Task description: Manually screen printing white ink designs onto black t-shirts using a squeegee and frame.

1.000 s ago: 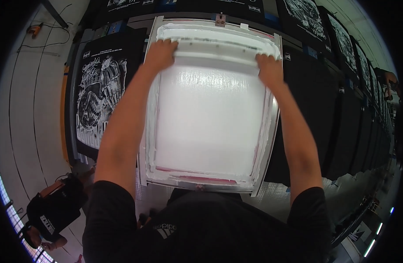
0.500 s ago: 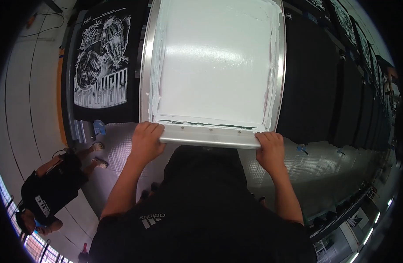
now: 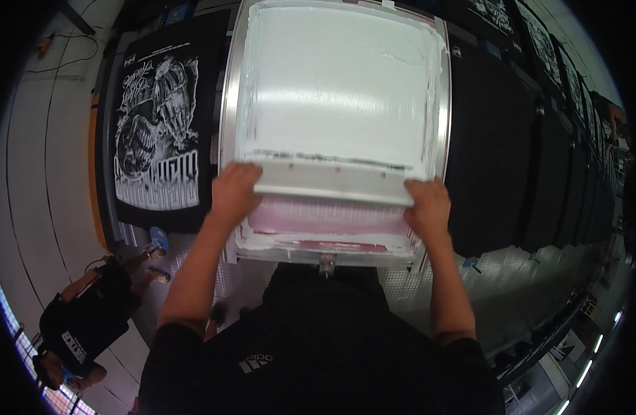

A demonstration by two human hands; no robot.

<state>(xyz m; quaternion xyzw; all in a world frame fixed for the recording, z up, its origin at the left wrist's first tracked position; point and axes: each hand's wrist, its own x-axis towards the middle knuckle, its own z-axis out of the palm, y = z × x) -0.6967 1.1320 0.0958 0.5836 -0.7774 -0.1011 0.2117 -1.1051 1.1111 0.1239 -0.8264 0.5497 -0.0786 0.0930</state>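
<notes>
The left hand (image 3: 236,197) and the right hand (image 3: 430,211) grip opposite ends of a wide metal squeegee (image 3: 332,183), fingers curled over its top edge. Taking it by both ends seems the way to keep the pressure even from side to side. The squeegee lies crosswise in the near part of a metal-railed screen frame (image 3: 230,104), close to the body of the person (image 3: 318,346), and both arms reach forward to it, so I'd judge the weight of the shoulders can go into it. A small metal clamp (image 3: 327,264) sits at the middle of the near rail, presumably to steady the frame.

The frame works like a shallow tray. Beyond the squeegee it is covered with glossy white ink (image 3: 339,83), heaped into rough ridges along the left and right sides. On the near side a pinkish strip of mesh (image 3: 318,220) shows through, with faint upright shapes in it and white smears beyond its near edge.

To the left lies a black shirt with a white print (image 3: 159,131); to the right, plain black shirts (image 3: 491,152) lie in a row. A co-worker (image 3: 89,315) is at the near left.
</notes>
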